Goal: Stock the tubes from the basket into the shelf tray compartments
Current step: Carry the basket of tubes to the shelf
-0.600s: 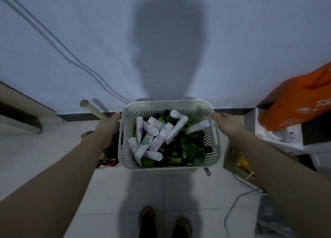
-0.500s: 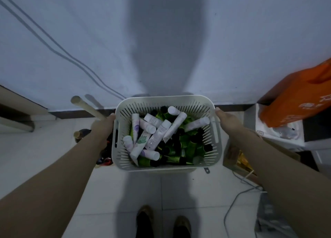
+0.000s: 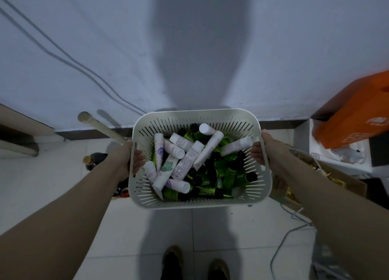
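Observation:
A white slotted basket (image 3: 195,116) hangs in front of me above the tiled floor. My left hand (image 3: 128,157) grips its left handle and my right hand (image 3: 264,149) grips its right handle, fingers curled through the slots. Inside lie several white tubes (image 3: 185,159) with purple and green prints, piled over several green tubes (image 3: 228,177) with black caps. No shelf tray is in view.
A white wall stands straight ahead with my shadow on it. An orange box (image 3: 355,115) sits on white boxes at the right. A pale pole (image 3: 99,125) and a dark bottle (image 3: 92,160) are at the left. A cable (image 3: 282,248) trails on the floor by my shoes (image 3: 195,263).
The basket has come up and closer to me, sitting slightly lower and larger in view. Both hands keep the same grip on the handles.

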`<state>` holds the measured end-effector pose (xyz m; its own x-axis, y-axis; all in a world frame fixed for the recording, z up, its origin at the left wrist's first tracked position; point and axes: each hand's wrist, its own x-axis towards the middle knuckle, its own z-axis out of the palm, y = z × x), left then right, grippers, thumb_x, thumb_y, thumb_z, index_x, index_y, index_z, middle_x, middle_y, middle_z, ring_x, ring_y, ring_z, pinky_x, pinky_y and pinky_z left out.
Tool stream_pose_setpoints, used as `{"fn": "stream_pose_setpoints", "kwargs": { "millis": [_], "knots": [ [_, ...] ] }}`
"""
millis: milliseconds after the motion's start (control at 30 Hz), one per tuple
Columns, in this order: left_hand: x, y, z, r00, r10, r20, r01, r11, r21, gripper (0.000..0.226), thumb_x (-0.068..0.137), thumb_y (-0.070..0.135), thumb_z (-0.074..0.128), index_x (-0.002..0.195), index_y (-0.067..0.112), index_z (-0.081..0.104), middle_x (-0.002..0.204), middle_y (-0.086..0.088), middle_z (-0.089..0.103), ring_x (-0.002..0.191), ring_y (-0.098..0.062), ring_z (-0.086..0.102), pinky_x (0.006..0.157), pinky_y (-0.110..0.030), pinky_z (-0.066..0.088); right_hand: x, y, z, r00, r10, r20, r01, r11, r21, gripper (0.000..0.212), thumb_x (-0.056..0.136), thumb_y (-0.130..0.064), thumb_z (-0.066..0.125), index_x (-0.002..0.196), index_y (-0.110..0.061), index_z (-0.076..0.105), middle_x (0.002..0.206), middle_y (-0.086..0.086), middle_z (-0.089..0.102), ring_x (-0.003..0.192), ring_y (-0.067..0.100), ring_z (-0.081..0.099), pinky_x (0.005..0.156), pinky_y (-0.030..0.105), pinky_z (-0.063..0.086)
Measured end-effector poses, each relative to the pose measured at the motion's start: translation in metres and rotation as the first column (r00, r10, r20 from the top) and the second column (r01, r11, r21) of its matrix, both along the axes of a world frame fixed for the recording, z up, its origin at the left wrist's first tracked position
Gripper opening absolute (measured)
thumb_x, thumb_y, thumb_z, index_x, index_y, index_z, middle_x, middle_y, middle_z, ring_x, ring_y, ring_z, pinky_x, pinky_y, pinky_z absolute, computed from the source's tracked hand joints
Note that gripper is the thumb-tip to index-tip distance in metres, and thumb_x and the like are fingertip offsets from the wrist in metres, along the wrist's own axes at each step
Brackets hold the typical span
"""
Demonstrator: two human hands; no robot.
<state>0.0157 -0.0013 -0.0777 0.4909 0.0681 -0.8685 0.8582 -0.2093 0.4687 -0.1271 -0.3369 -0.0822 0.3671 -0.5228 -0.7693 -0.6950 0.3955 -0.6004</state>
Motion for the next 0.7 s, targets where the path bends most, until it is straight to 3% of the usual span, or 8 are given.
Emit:
{"fn": "stream_pose_setpoints", "kwargs": {
  "millis": [67,300,533,700],
  "knots": [
    [-0.001,0.0,0.008,1.0,-0.024,-0.007,0.024,1.0,0.014,0.048,0.097,0.045,0.037,0.07,0.008,0.052,0.067,-0.006,0.052,0.056,-0.016,0.045,0.051,-0.023,0.035,-0.002,0.0,0.005,1.0,-0.025,0.004,0.025,1.0,0.018,0.051,0.096,-0.051,0.037,0.07,-0.01,0.054,0.046,0.003,0.054,0.038,0.012,0.048,0.035,0.016,0.037],
    [-0.013,-0.005,0.067,0.999,-0.049,-0.016,0.049,0.997,0.052,0.046,0.096,0.042,0.041,0.069,0.007,0.053,0.067,-0.008,0.053,0.056,-0.019,0.048,0.049,-0.025,0.038,-0.025,0.001,0.071,0.999,-0.046,0.001,0.046,0.998,-0.053,0.042,0.099,-0.036,0.042,0.077,-0.004,0.057,0.064,0.012,0.057,0.049,0.017,0.051,0.035,0.016,0.041],
    [-0.037,-0.027,0.186,0.998,-0.058,0.02,0.056,0.995,0.081,0.05,0.099,0.041,0.034,0.064,0.007,0.048,0.062,-0.007,0.051,0.054,-0.018,0.044,0.051,-0.026,0.033,-0.069,0.002,0.192,0.994,-0.103,0.044,0.105,0.993,-0.056,0.042,0.1,-0.038,0.04,0.077,-0.008,0.056,0.062,0.008,0.057,0.05,0.015,0.049,0.039,0.019,0.036],
    [-0.058,-0.032,0.286,0.999,-0.043,0.023,0.043,0.999,0.013,0.051,0.099,0.041,0.032,0.06,0.01,0.044,0.04,-0.003,0.046,0.039,-0.016,0.041,0.034,-0.011,0.033,-0.107,0.006,0.294,0.965,-0.208,0.159,0.211,0.978,-0.004,0.036,0.101,-0.03,0.039,0.075,-0.007,0.05,0.042,0.005,0.059,0.038,0.012,0.048,0.033,0.014,0.035]
  ]
}}
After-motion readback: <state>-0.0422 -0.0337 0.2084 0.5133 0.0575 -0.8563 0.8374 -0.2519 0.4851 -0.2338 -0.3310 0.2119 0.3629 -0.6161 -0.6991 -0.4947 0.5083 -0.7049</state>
